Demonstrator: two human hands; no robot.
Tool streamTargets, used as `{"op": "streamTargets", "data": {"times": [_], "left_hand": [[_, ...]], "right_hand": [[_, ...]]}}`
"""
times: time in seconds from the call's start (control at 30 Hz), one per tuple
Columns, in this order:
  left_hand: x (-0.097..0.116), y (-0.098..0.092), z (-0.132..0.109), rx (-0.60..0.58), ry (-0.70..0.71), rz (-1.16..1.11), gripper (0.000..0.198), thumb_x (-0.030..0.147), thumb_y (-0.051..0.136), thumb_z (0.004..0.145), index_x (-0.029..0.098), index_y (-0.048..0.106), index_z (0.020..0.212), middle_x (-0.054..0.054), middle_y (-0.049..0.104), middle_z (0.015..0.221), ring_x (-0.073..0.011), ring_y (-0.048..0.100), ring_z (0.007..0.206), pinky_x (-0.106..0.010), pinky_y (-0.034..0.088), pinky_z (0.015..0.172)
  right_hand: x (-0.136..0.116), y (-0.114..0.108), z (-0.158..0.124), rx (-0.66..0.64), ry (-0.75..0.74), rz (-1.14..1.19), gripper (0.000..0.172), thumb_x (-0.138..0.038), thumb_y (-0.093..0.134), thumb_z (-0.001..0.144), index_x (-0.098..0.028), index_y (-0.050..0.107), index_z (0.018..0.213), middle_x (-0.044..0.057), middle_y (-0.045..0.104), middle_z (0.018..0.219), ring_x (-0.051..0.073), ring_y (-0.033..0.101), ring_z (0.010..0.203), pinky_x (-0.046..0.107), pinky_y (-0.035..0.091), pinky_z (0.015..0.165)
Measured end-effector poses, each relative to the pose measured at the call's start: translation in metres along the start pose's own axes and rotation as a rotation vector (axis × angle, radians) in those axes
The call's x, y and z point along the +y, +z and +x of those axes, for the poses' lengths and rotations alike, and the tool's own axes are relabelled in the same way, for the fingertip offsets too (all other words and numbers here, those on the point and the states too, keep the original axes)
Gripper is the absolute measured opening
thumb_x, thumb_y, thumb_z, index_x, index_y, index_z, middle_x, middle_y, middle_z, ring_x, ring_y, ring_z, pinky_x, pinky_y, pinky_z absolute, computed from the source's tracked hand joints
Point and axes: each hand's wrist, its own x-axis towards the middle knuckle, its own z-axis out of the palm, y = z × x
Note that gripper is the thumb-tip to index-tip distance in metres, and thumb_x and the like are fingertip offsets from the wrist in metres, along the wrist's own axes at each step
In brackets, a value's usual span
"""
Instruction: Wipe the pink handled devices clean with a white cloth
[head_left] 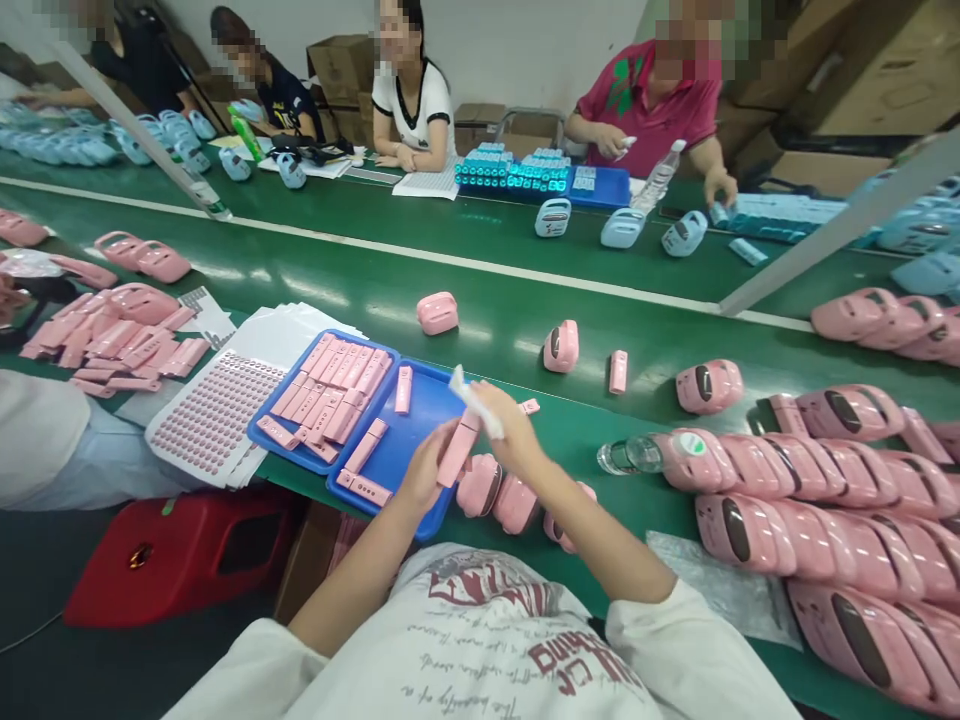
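Observation:
Closed around a long pink plastic piece (458, 450), my left hand (426, 468) is over the right part of a blue tray (427, 380). My right hand (510, 428) holds a white cloth or tissue (487, 412) at the upper end of that piece. A few loose pink pieces (403, 390) lie in the same tray. In the adjoining blue tray (259, 412), more such pieces (330, 385) lie in rows. Rounded pink housings (478, 487) rest just below my right hand.
Rows of pink housings (757, 467) and a clear bottle (630, 456) stand at right. Sticker sheets (217, 415) and a pink pile (124, 335) lie left. Pink parts sit on the green belt (495, 335). Across it are several people and blue housings (553, 218).

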Motion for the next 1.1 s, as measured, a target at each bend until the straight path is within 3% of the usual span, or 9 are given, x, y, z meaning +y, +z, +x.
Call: {"op": "streamTargets", "data": {"times": [0.1,0.27,0.33,0.4,0.5,0.57,0.73,0.87,1.1], "left_hand": [[0.001,0.014,-0.001,-0.055,-0.070,-0.081,0.080,0.083,0.042,0.074,0.012,0.066,0.103,-0.004,0.062,0.060,-0.0142,0.056,0.050,-0.023,0.039,0.041],[0.004,0.032,-0.008,-0.127,-0.142,-0.092,0.079,0.084,0.044,0.071,0.013,0.064,0.096,-0.007,0.066,0.068,-0.0139,0.058,0.053,-0.024,0.043,0.041],[0.001,0.036,-0.012,-0.162,-0.128,-0.077,0.061,0.072,0.062,0.069,0.015,0.062,0.090,-0.002,0.063,0.062,-0.0092,0.049,0.043,-0.021,0.034,0.034],[-0.003,0.038,-0.017,-0.202,-0.140,-0.049,0.048,0.054,0.077,0.064,0.017,0.058,0.087,0.001,0.063,0.063,-0.0064,0.043,0.038,-0.018,0.029,0.031],[-0.009,0.037,-0.018,-0.232,-0.131,0.059,0.047,0.051,0.071,0.070,0.019,0.050,0.097,0.000,0.065,0.074,-0.0078,0.047,0.038,-0.020,0.034,0.032],[-0.010,0.036,-0.011,-0.219,-0.080,0.307,0.043,0.049,0.060,0.080,0.018,0.048,0.107,-0.003,0.067,0.084,-0.0107,0.056,0.046,-0.023,0.043,0.040],[-0.019,0.051,0.036,-0.309,0.116,1.463,0.034,0.028,0.059,0.084,0.018,0.060,0.117,-0.010,0.066,0.116,-0.0230,0.065,0.100,-0.032,0.052,0.084],[-0.046,0.070,0.072,-0.369,0.024,1.713,0.021,0.025,0.062,0.086,0.011,0.068,0.100,-0.017,0.066,0.110,-0.0296,0.063,0.103,-0.042,0.049,0.090],[-0.080,0.086,0.098,-0.397,-0.116,1.930,0.036,0.034,0.059,0.090,0.013,0.057,0.120,-0.011,0.059,0.120,-0.0222,0.061,0.104,-0.043,0.053,0.087]], "right_hand": [[-0.030,0.014,-0.037,-0.052,-0.173,-0.251,0.048,-0.023,0.042,0.093,-0.021,0.044,0.142,0.013,0.049,0.145,0.026,0.034,0.142,0.051,0.031,0.115],[-0.040,0.003,-0.060,-0.106,-0.280,-0.240,0.045,-0.022,0.041,0.093,-0.025,0.051,0.137,0.009,0.060,0.134,0.020,0.045,0.135,0.045,0.034,0.114],[-0.035,-0.012,-0.049,0.086,-0.073,-0.096,0.039,-0.037,0.047,0.092,-0.024,0.061,0.126,0.009,0.065,0.127,0.025,0.051,0.130,0.049,0.036,0.112],[-0.030,-0.028,-0.036,0.417,0.268,0.142,0.042,-0.051,0.050,0.088,-0.022,0.067,0.114,0.009,0.070,0.116,0.027,0.058,0.122,0.048,0.045,0.104],[-0.027,-0.048,-0.024,0.852,0.645,0.551,0.046,-0.058,0.057,0.080,-0.019,0.067,0.102,0.008,0.073,0.105,0.026,0.065,0.108,0.040,0.056,0.089],[-0.028,-0.057,-0.026,0.940,0.718,0.716,0.045,-0.055,0.065,0.073,-0.018,0.066,0.097,0.008,0.073,0.104,0.024,0.067,0.104,0.037,0.057,0.086],[-0.032,-0.070,-0.050,0.987,0.747,0.689,0.042,-0.051,0.072,0.066,-0.019,0.066,0.094,0.004,0.074,0.099,0.022,0.067,0.101,0.035,0.055,0.088],[-0.027,-0.082,-0.070,1.002,0.746,0.607,0.044,-0.052,0.072,0.066,-0.019,0.067,0.094,0.004,0.074,0.099,0.023,0.067,0.099,0.036,0.054,0.088],[-0.018,-0.100,-0.109,1.045,0.757,0.407,0.040,-0.053,0.067,0.072,-0.018,0.069,0.091,0.006,0.074,0.096,0.023,0.068,0.095,0.036,0.054,0.083]]}}
